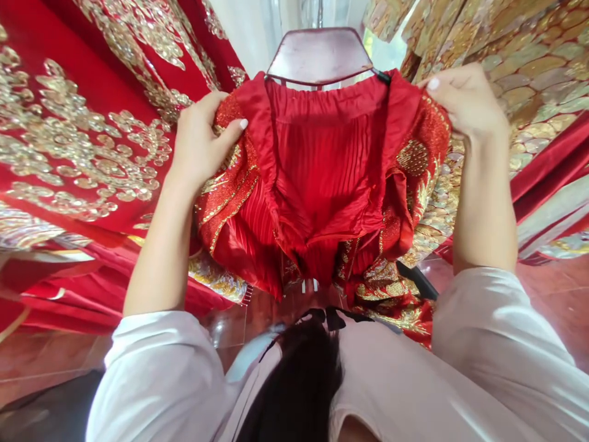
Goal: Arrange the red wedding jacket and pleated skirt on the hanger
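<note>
While close between sequined garments [87, 147], left fingers [233, 130] and right fingers [440, 92] in a pinch on a red jacket's [322, 166] shoulder edges.

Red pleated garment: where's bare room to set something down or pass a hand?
Glossy reddish tiled floor shows between the pale right sleeve and hanging red fabric, also lower left. The open neck of the red pleated garment, below the shiny trapezoid hanger, could likely admit a hand. Crowded: gold-ornamented red cloth left, gold scale-patterned cloth right.

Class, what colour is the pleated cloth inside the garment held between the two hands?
The pleated cloth is red; it shows in the head view.
</note>
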`<state>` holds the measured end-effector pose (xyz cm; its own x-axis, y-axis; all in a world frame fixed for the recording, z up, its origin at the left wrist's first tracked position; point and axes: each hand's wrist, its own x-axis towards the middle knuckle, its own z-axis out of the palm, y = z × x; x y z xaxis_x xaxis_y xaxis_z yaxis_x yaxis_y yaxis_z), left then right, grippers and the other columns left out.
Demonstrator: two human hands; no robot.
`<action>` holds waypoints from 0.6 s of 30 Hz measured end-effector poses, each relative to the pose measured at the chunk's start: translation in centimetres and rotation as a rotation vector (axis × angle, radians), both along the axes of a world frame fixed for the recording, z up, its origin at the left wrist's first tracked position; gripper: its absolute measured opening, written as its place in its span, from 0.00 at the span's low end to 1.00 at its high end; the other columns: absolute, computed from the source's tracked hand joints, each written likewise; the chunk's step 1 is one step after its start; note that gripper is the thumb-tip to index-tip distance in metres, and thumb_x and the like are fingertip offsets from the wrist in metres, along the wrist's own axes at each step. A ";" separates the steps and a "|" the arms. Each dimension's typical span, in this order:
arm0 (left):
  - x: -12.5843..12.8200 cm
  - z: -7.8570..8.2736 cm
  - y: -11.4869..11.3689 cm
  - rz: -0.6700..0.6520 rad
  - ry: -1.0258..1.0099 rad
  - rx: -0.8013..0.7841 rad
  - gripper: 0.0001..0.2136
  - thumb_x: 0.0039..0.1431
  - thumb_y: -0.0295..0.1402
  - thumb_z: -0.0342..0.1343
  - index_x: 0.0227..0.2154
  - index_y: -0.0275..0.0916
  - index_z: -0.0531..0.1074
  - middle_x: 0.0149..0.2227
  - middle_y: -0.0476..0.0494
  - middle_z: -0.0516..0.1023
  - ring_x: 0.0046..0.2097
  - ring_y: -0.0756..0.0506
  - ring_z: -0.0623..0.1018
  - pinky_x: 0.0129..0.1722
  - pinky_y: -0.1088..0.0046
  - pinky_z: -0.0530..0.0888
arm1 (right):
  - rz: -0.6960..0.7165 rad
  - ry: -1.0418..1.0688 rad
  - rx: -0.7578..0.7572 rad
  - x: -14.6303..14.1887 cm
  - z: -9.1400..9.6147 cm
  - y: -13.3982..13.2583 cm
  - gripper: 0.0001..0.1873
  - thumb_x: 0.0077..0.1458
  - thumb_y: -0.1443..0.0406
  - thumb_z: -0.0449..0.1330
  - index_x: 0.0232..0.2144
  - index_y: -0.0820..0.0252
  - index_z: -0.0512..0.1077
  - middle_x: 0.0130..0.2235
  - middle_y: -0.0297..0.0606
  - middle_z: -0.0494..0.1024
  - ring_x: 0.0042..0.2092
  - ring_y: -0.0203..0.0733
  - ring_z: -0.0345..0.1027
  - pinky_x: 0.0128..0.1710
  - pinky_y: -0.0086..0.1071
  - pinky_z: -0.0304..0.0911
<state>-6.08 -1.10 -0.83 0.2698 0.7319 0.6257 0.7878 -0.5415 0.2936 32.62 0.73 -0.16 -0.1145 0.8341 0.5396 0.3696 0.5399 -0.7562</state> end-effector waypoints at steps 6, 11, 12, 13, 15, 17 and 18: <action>0.4 1.0 -0.9 0.145 0.177 0.075 0.25 0.60 0.49 0.42 0.54 0.40 0.65 0.51 0.43 0.70 0.49 0.41 0.68 0.53 0.66 0.62 | -0.560 -0.311 0.345 -1.9 -0.6 -3.5 0.13 0.58 0.62 0.55 0.25 0.65 0.70 0.25 0.36 0.66 0.29 0.31 0.57 0.34 0.29 0.52; 6.3 4.0 -0.1 0.084 0.372 0.387 0.21 0.61 0.42 0.45 0.53 0.37 0.67 0.55 0.39 0.65 0.56 0.39 0.63 0.56 0.61 0.60 | -0.773 -0.360 0.338 -3.7 -3.1 -6.3 0.15 0.60 0.57 0.51 0.25 0.59 0.61 0.31 0.42 0.65 0.39 0.43 0.60 0.45 0.38 0.54; 7.9 4.6 0.3 0.003 0.417 0.411 0.20 0.61 0.40 0.46 0.52 0.37 0.68 0.55 0.40 0.65 0.56 0.38 0.63 0.56 0.60 0.59 | -0.695 -0.323 0.322 -3.5 -3.2 -6.1 0.12 0.59 0.58 0.52 0.28 0.59 0.63 0.35 0.44 0.66 0.44 0.45 0.58 0.46 0.39 0.54; 9.6 5.2 0.7 -0.082 0.461 0.422 0.19 0.61 0.39 0.46 0.51 0.36 0.69 0.55 0.40 0.65 0.57 0.37 0.63 0.58 0.59 0.57 | -0.609 -0.276 0.302 -3.1 -3.2 -5.7 0.09 0.58 0.58 0.52 0.33 0.58 0.65 0.39 0.46 0.67 0.48 0.46 0.56 0.48 0.39 0.53; 12.8 6.0 1.5 -0.205 0.526 0.420 0.20 0.62 0.38 0.44 0.51 0.34 0.69 0.55 0.39 0.66 0.59 0.36 0.62 0.63 0.56 0.50 | -0.438 -0.223 0.241 -2.0 -3.0 -4.8 0.12 0.59 0.58 0.51 0.44 0.55 0.64 0.47 0.46 0.65 0.52 0.46 0.52 0.50 0.39 0.53; 15.2 6.2 2.3 -0.194 0.582 0.368 0.21 0.65 0.38 0.40 0.50 0.30 0.70 0.52 0.36 0.69 0.58 0.35 0.65 0.65 0.55 0.43 | -0.366 -0.268 0.222 -1.3 -3.1 -4.3 0.17 0.59 0.57 0.50 0.49 0.54 0.62 0.51 0.45 0.64 0.53 0.45 0.53 0.53 0.40 0.53; 16.1 6.2 2.6 -0.150 0.600 0.333 0.22 0.66 0.37 0.39 0.48 0.28 0.72 0.48 0.34 0.72 0.56 0.35 0.67 0.65 0.54 0.45 | -0.393 -0.314 0.247 -1.2 -3.3 -4.3 0.18 0.59 0.55 0.50 0.50 0.54 0.62 0.53 0.44 0.63 0.54 0.46 0.54 0.54 0.42 0.53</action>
<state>10.03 1.50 5.35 0.7220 0.4548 0.5215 0.6714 -0.6426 -0.3692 31.43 -3.59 -3.44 -0.0067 0.6994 0.7147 0.7658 0.4632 -0.4460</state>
